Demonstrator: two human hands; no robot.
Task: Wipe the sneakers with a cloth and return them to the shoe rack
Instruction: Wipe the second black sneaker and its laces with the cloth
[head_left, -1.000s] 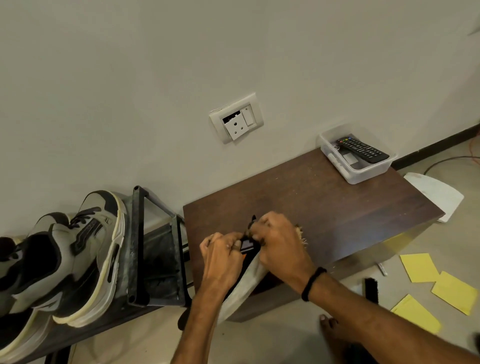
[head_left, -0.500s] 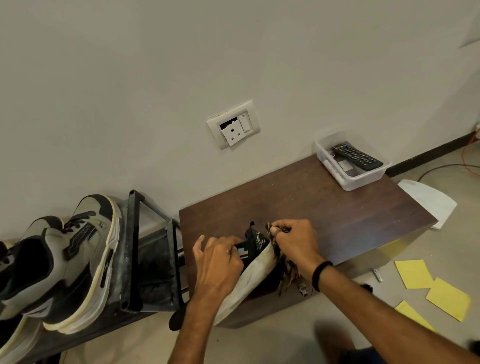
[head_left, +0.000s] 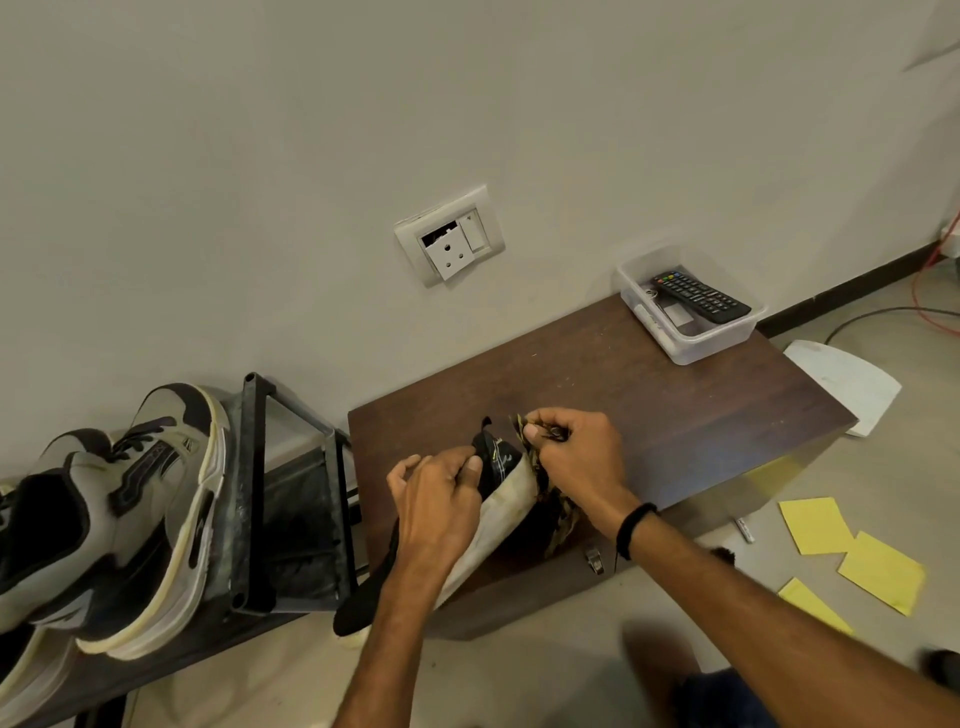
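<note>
A black sneaker with a grimy off-white sole leans on the dark brown wooden bench, beside the black metal shoe rack. The left hand has its grip closed round the upper, and the right hand pinches a mottled brown-yellow cloth at the heel. It looks light, soft above and stiff below, so the sole is the best hold.

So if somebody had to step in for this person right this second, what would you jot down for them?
Left hand: grips the black sneaker, whose heel end is over the brown table and whose toe hangs past the table's front edge.
Right hand: pinches the patterned cloth at the sneaker's heel.
Done: the grey sneakers stand on the shoe rack to the left; the picture does not show whether they were wiped.
Left: finish wiping the black sneaker, then set it on the shoe rack.
</note>
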